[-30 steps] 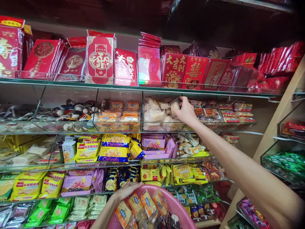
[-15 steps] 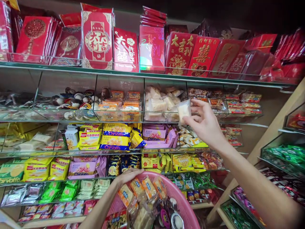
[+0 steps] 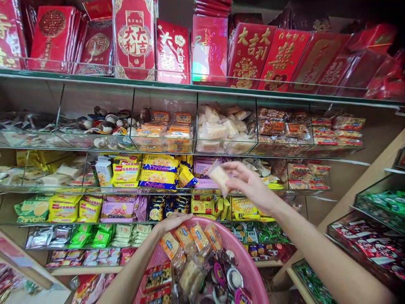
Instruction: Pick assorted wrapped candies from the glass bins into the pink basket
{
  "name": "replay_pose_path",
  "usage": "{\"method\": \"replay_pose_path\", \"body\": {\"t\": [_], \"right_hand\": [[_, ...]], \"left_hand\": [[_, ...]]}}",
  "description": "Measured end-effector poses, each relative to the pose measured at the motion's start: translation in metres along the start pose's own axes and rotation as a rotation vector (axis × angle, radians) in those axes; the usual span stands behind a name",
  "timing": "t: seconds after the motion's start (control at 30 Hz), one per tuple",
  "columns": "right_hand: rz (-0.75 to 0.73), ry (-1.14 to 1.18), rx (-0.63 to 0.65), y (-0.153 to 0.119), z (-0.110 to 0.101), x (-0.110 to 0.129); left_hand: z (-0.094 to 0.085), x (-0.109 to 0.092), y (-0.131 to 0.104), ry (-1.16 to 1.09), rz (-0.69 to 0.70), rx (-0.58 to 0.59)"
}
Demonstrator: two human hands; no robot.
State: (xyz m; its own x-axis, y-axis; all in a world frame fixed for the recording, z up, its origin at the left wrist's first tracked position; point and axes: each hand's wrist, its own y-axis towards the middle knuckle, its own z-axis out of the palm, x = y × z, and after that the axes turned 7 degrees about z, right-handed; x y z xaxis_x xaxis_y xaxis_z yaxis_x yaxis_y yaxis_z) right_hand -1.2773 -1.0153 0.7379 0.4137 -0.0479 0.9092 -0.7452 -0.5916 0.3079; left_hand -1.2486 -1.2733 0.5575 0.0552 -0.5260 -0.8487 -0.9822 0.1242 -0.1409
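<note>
My right hand pinches a small cream-coloured snack in a clear wrapper between thumb and fingers. It is in the air in front of the purple packets, above the basket. With my left hand I hold the far rim of a pink plastic basket; its fingertips are partly hidden. Inside the basket lie orange-wrapped snack packets, pale wrapped pieces, red packets and several round-topped sweets.
A glass bin of similar pale wrapped snacks is on the shelf above. Red envelopes line the top shelf. Yellow packets and other sweets fill the bins below. Glass dividers and shelf edges run across. More bins of green-wrapped sweets stand right.
My right hand has carried the wrapped snack down and left, away from the bin of pale snacks towards the basket. My left hand stays on the rim. The view has tilted down slightly.
</note>
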Motion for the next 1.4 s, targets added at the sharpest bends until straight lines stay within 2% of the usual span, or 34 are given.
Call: {"method": "replay_pose_path", "body": {"t": [0.1, 0.27, 0.4, 0.5, 0.67, 0.83, 1.0, 1.17, 1.33, 1.4], "right_hand": [[0.153, 0.044, 0.208, -0.015, 0.028, -0.027], [0.336, 0.008, 0.489, -0.036, 0.061, -0.091], [0.48, -0.01, 0.615, -0.049, 0.08, -0.129], [0.543, -0.005, 0.688, -0.052, 0.092, -0.137], [0.643, 0.022, 0.755, -0.046, 0.107, -0.135], [0.667, -0.029, 0.818, -0.036, 0.109, -0.141], [0.608, -0.11, 0.795, -0.036, 0.106, -0.148], [0.557, -0.218, 0.56, -0.045, 0.113, -0.145], [0.346, -0.556, 0.326, -0.06, 0.12, -0.133], [0.296, -0.636, 0.281, -0.064, 0.121, -0.128]], "left_hand": [[0.0, 0.002, 0.0, -0.027, 0.034, 0.017], [0.002, 0.003, -0.001, -0.023, 0.06, 0.014], [0.004, 0.001, -0.003, -0.049, 0.013, -0.018], [0.005, 0.0, -0.004, -0.077, 0.019, 0.009], [0.005, -0.003, -0.006, -0.045, 0.046, 0.021], [0.005, -0.005, -0.009, 0.003, 0.03, 0.0], [0.006, -0.006, -0.009, -0.028, 0.043, 0.011], [0.005, -0.005, -0.007, 0.005, 0.068, 0.018], [0.005, -0.004, -0.006, -0.041, 0.073, 0.023], [0.005, -0.003, -0.005, -0.043, 0.067, 0.022]]}}
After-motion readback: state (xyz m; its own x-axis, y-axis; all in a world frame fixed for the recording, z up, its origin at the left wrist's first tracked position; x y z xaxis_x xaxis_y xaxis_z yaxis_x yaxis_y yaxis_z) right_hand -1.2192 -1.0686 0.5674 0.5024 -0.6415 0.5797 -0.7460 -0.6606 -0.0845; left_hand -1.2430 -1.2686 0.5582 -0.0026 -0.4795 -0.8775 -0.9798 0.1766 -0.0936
